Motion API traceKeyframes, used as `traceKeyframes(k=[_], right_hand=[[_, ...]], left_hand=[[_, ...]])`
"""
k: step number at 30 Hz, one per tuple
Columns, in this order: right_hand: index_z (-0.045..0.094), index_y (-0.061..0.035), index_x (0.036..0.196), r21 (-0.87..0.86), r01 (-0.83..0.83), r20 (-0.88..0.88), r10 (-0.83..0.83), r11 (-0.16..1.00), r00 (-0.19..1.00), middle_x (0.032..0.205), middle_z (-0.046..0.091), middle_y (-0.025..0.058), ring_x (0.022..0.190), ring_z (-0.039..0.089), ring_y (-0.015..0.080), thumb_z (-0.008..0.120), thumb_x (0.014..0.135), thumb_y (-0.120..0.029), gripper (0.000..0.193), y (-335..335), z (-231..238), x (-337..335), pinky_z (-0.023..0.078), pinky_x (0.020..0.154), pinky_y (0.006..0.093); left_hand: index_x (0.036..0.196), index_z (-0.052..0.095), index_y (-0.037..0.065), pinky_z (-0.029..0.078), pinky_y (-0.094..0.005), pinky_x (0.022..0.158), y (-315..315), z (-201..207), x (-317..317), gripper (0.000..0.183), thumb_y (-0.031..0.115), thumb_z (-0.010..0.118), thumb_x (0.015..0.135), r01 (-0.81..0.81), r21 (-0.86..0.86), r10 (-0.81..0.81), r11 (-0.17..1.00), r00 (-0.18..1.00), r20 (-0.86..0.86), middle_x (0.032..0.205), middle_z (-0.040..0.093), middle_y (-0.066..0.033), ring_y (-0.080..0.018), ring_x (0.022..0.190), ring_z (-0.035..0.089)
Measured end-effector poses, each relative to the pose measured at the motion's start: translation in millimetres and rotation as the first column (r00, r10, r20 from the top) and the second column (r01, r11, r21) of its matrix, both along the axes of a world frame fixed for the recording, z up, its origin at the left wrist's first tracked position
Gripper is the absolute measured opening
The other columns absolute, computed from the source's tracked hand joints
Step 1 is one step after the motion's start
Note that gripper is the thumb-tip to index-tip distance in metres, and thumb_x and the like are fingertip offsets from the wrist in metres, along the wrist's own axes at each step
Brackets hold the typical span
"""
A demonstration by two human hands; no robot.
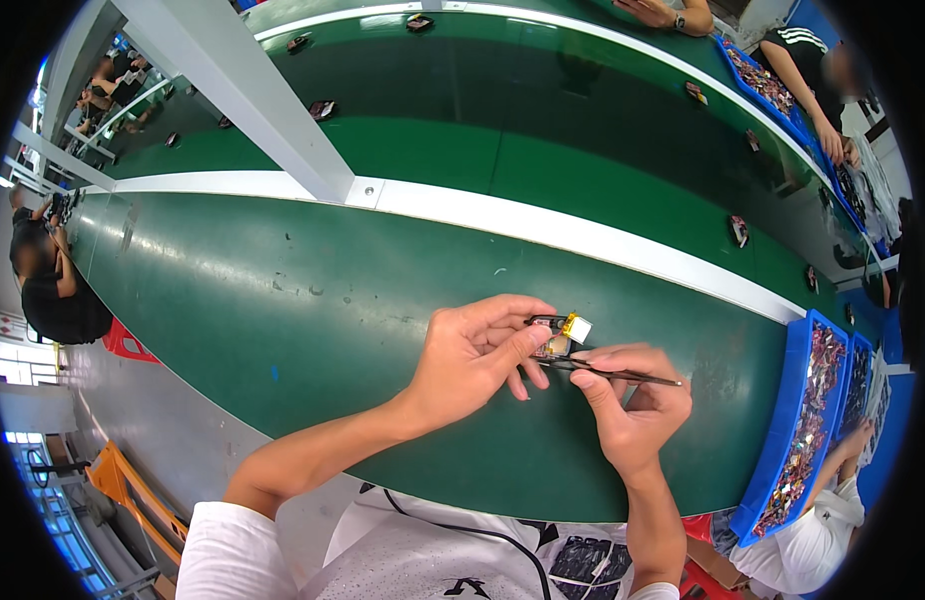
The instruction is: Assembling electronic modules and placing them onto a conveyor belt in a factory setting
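Above the green bench, my left hand (pixel 465 352) is closed on a small black-framed electronic assembly (pixel 555 346), pinching it between thumb and fingers. A small white square piece with yellow tape (pixel 578 328) stands up at the assembly's upper right edge. From the right, my right hand (pixel 638 400) is closed on dark, slim tweezers (pixel 638 377). Their shaft lies across the hand, and the tip end reaches the lower edge of the assembly beside my left fingers. Whether the tips grip any part is too small to tell.
Beyond a white rail (pixel 483 220), a dark green conveyor (pixel 573 110) carries several small assemblies. A grey post (pixel 243 90) rises at the rail. A blue bin (pixel 773 470) of small parts stands at the bench's right end. Other people work at the right, far side and far left.
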State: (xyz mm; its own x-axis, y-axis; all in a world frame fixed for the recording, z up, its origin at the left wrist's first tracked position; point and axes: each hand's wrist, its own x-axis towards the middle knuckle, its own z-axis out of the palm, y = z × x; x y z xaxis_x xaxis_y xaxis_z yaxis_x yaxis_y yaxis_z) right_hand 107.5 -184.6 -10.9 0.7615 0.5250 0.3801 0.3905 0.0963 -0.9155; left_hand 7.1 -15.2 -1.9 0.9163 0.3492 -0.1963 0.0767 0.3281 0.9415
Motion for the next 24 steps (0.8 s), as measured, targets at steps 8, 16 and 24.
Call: traceKeyframes(k=[8,16,24], right_hand=[[0.072,-0.0011,0.085,-0.029,-0.020,0.099,0.023,0.999,0.995,0.087,0.077,0.0138,0.044,0.047,0.0017,0.083,0.076,0.005,0.016,0.2,0.0,1.7,0.033,0.043,0.0186],[0.073,-0.0048,0.083,-0.065,-0.031,0.178,0.043,0.997,0.983,0.081,0.078,0.0107,0.045,0.054,0.0053,0.081,0.078,0.004,0.013,0.2,5.0,0.9,0.037,0.042,0.0203],[0.075,-0.0080,0.081,-0.066,-0.020,0.314,0.040,0.998,0.949,0.078,0.077,0.0062,0.055,0.068,0.0122,0.082,0.076,0.002,0.013,4.5,3.1,0.2,0.043,0.046,0.0223]], left_hand=[[0.124,0.062,-0.008,0.057,-0.0252,0.055,-0.4,-0.9,-0.3,0.027,0.005,0.062,0.101,0.004,0.006,-0.004,1.000,1.000,0.007,0.100,0.072,-0.0150,-0.0166,0.072,0.072],[0.124,0.063,-0.007,0.057,-0.0258,0.054,1.5,-1.2,0.0,0.027,0.005,0.064,0.100,0.020,-0.015,-0.020,1.000,1.000,0.008,0.101,0.072,-0.0152,-0.0161,0.072,0.072],[0.124,0.061,-0.008,0.056,-0.0256,0.052,4.5,-4.1,0.4,0.029,0.001,0.066,0.097,0.084,0.058,-0.082,0.995,0.996,-0.032,0.098,0.073,-0.0156,-0.0167,0.073,0.073]])
